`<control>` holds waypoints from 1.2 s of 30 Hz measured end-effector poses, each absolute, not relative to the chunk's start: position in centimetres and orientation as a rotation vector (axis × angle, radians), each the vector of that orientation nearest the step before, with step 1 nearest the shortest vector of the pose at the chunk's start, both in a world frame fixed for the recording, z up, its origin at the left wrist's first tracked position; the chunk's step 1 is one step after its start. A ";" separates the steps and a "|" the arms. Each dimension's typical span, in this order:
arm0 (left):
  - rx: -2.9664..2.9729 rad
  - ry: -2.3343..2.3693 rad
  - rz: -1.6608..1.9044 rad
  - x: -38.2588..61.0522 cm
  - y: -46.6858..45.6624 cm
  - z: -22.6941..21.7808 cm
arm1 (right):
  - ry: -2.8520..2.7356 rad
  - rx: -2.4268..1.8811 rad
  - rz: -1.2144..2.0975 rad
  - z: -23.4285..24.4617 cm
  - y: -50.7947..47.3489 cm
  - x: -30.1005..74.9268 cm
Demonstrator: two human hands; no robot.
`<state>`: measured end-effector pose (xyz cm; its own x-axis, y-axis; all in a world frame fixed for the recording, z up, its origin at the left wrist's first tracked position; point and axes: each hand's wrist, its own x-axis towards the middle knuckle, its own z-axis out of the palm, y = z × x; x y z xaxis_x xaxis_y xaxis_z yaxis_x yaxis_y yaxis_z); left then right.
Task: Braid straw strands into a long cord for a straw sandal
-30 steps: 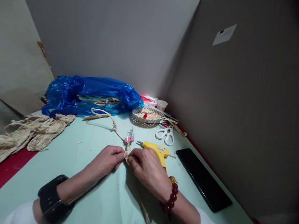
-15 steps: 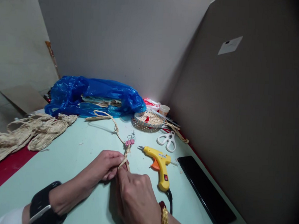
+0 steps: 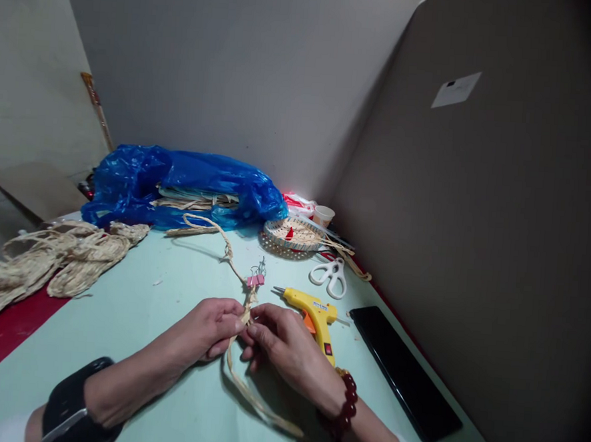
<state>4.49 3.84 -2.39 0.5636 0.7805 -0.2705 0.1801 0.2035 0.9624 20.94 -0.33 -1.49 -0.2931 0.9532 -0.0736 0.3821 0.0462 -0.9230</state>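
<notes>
A pale straw braid (image 3: 248, 306) runs down the middle of the table, with a pink binder clip (image 3: 256, 280) fixed across it just beyond my fingers. My left hand (image 3: 217, 328) pinches the braid from the left, thumb and forefinger together. From the right, my right hand (image 3: 281, 337) closes its thumb and fingers on the same spot. Below the hands a loose straw strand (image 3: 252, 397) curves toward the lower right. Past the clip, a twisted straw cord (image 3: 223, 236) loops toward the back. The exact crossing of strands is partly hidden by my fingertips.
A yellow glue gun (image 3: 315, 309) lies right of my right hand, with white-handled scissors (image 3: 331, 276) behind it. A black flat case (image 3: 404, 371) lies at the right edge. At the back are a blue plastic bag (image 3: 188, 174) and round basket (image 3: 294, 234); woven straw pieces (image 3: 90, 262) lie left.
My right hand has turned and moved up and right, to meet my left hand at the braid. A long strand now shows beneath the hands, trailing to the lower right.
</notes>
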 end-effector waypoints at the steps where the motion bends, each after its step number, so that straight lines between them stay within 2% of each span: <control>1: 1.342 0.930 0.513 4.5 3.7 -2.2 | -1.737 -1.354 1.237 -1.5 -0.3 21.0; 5: 1.428 0.975 0.489 4.5 3.5 -1.4 | -1.779 -1.457 1.015 -1.1 -0.1 21.2; 9: 1.547 0.990 0.461 4.4 3.3 -1.8 | -1.677 -1.471 1.081 -0.9 0.3 21.0; 14: 1.731 1.065 0.496 4.5 3.1 -2.1 | -1.633 -1.533 1.005 -1.7 0.5 20.4; 24: 2.139 1.359 0.540 4.7 1.6 0.1 | -1.776 -1.624 0.554 -2.1 -0.5 19.5; 27: 2.291 1.352 0.456 5.7 -0.2 -0.7 | -1.772 -1.596 0.599 -2.2 -0.4 19.6; 33: 2.580 1.363 0.003 6.6 -2.6 -2.0 | -1.759 -1.508 0.791 -2.0 0.0 20.1; 36: 2.649 1.346 -0.087 6.8 -2.8 -2.0 | -1.723 -1.491 0.882 -1.7 0.0 20.2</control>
